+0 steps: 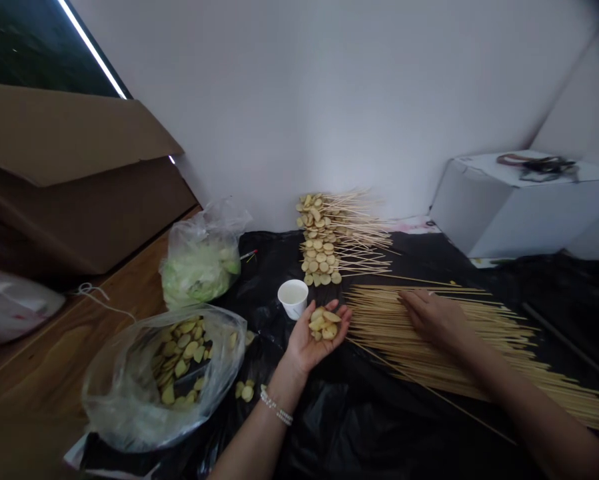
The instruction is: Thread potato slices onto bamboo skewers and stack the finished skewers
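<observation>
My left hand (315, 341), palm up and cupped, holds a small pile of potato slices (324, 323). A bracelet circles that wrist. My right hand (438, 319) lies over a broad bundle of bamboo skewers (394, 353), touching its far side, with fingers stretched toward the left. Just beyond my left hand stands a white paper cup (293, 298). Further back, skewered potato slices (320, 250) are stacked with their sticks pointing right. To the left an open clear plastic bag (129, 380) contains many more loose slices.
Black plastic sheeting (329, 413) covers the work surface. A tied bag of pale green vegetable (202, 267) is at the back left, near a cardboard box (74, 200). A white box (509, 200) with cables on top stands at the right. Several loose slices (245, 390) lie near my left wrist.
</observation>
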`<state>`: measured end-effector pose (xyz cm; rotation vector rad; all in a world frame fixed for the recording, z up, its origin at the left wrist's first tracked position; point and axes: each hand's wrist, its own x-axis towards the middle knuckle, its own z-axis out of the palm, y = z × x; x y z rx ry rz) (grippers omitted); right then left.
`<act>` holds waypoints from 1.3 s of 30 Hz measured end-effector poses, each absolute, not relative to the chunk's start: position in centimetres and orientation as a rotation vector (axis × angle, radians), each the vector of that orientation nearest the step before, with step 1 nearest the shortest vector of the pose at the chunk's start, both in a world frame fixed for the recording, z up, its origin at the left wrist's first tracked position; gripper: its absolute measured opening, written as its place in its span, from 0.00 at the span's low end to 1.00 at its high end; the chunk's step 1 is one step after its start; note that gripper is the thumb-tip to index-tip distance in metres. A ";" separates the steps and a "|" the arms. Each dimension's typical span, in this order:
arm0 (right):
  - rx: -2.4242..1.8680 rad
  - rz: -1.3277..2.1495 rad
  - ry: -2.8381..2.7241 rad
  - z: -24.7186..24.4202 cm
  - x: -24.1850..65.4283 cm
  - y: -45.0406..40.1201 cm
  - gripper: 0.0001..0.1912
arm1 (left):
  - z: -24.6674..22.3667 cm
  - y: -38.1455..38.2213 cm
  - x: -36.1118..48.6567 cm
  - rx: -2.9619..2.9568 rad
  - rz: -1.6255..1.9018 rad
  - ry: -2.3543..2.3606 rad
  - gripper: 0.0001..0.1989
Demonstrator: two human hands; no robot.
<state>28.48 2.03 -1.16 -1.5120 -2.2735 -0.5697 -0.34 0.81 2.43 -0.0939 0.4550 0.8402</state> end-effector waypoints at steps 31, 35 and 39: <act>-1.570 0.033 -2.554 0.7 28.1 -8.3 0.03 | 1.1 -2.2 1.1 0.733 0.005 0.460 0.23; -1.548 -0.165 -2.590 0.6 28.3 -7.9 0.05 | 0.8 -2.2 1.1 0.719 -0.011 0.463 0.24; -1.514 -0.185 -2.571 0.7 27.8 -8.2 0.04 | 0.7 -2.3 1.2 0.735 0.003 0.479 0.24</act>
